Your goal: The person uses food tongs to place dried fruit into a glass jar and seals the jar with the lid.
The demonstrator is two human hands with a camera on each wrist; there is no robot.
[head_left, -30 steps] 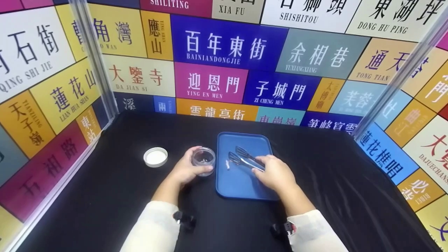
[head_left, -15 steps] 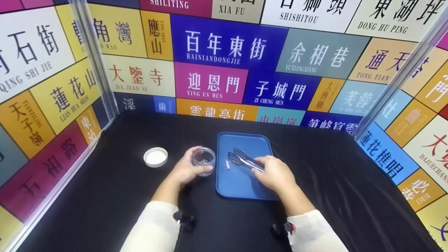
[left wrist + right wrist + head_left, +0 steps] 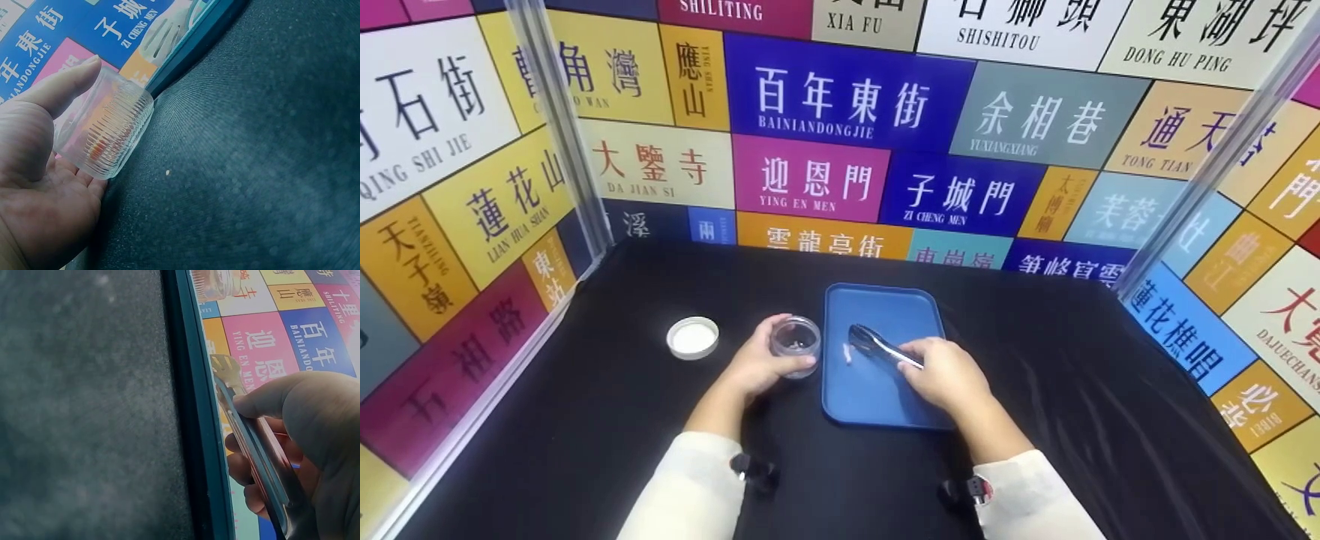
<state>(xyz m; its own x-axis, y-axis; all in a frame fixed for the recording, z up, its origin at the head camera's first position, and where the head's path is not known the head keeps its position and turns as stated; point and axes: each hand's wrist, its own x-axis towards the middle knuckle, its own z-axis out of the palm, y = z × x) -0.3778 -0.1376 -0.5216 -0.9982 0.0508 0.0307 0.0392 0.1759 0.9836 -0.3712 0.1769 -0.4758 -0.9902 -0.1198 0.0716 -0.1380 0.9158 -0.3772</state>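
My left hand point(image 3: 765, 361) grips a clear ribbed jar point(image 3: 112, 126) by its side, thumb on one side and fingers round the other. The jar has no lid on it, and a few small bits show inside through its mouth. With my right hand point(image 3: 952, 373) I hold metal tongs point(image 3: 261, 455) between thumb and fingers, their arms squeezed close together. The slotted tong heads reach over the blue tray point(image 3: 877, 405). Just left of them, a small pale, thin piece point(image 3: 847, 354) lies on the tray.
A round white-topped lid point(image 3: 693, 337) lies on the black cloth point(image 3: 585, 420) left of the jar. Panels printed with signs point(image 3: 840, 97) stand behind and at both sides. The tray's raised rim runs close to the jar.
The tongs' two heads have come together as my right hand squeezed them. My left hand and the jar stay in place, and the pale piece still lies on the tray.
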